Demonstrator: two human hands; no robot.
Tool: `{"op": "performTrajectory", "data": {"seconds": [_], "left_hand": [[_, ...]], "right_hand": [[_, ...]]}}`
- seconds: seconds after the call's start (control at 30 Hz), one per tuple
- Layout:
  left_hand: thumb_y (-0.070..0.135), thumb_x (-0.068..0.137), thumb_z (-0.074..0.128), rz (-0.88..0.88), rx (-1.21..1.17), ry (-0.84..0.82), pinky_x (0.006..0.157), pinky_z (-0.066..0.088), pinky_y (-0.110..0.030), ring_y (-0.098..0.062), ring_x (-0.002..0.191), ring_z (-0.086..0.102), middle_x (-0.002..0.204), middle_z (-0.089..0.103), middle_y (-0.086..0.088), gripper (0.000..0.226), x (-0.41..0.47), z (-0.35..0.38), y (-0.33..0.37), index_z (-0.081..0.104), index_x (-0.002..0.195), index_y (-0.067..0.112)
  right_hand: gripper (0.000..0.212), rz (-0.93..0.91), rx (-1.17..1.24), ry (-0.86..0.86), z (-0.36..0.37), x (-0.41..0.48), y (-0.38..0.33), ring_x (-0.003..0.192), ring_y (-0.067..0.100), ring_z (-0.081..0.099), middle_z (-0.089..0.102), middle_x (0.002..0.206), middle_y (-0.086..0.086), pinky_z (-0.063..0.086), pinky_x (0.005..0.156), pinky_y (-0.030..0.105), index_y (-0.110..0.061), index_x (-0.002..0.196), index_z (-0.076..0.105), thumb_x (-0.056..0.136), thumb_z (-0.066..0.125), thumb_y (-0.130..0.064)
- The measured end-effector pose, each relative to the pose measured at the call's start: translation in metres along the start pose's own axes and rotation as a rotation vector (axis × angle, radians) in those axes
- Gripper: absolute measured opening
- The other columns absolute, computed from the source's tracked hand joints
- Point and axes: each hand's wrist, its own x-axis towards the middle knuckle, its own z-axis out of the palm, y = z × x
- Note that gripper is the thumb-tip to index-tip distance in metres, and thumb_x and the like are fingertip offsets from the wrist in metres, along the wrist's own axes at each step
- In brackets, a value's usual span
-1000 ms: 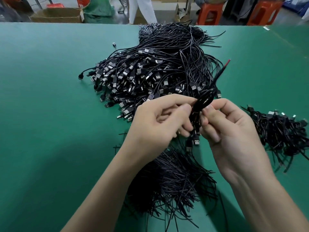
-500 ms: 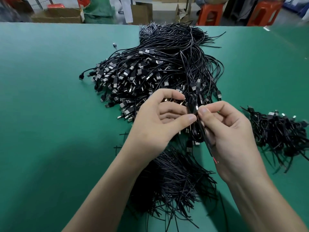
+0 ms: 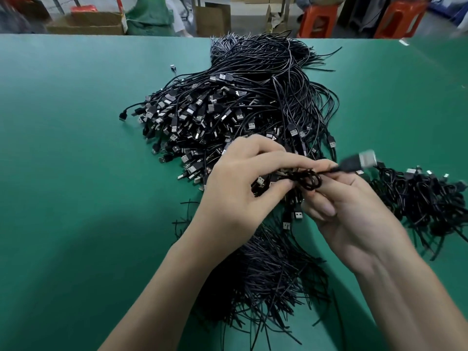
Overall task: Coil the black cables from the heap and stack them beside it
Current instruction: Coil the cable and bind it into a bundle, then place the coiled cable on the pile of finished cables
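Note:
A big heap of black USB cables point(image 3: 243, 107) lies on the green table point(image 3: 76, 173), plugs facing left and near, loose tails trailing toward me. Over its near edge, my left hand point(image 3: 238, 193) and my right hand point(image 3: 349, 219) both pinch one small coiled black cable point(image 3: 307, 179). Its USB plug point(image 3: 359, 160) sticks out to the right, blurred. A pile of coiled cables point(image 3: 417, 198) sits to the right of the heap.
A second spread of cable tails point(image 3: 266, 279) lies under my forearms. Beyond the table's far edge stand cardboard boxes point(image 3: 86, 24) and orange stools point(image 3: 319, 20). A small loose plug point(image 3: 173, 67) lies at the heap's far left.
The cable between my hands went from a long upright loop to a tight small coil. Its plug end swung out to the right; my hands stayed over the heap's near edge.

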Motion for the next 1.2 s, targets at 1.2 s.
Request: {"op": "performTrajectory", "data": {"seconds": [1.2], "left_hand": [[-0.002,0.095,0.069,0.057,-0.041,-0.006,0.096,0.050,-0.020,-0.008,0.109,0.069,0.106,0.076,0.007,0.023,-0.004,0.008,-0.008,0.079,0.110,0.014]], "right_hand": [[0.021,0.073,-0.407,-0.071,-0.028,0.007,-0.011,0.072,0.015,0.066,0.074,0.087,0.008,0.051,0.055,0.025,-0.013,0.113,0.066,0.097,0.064,-0.025]]}}
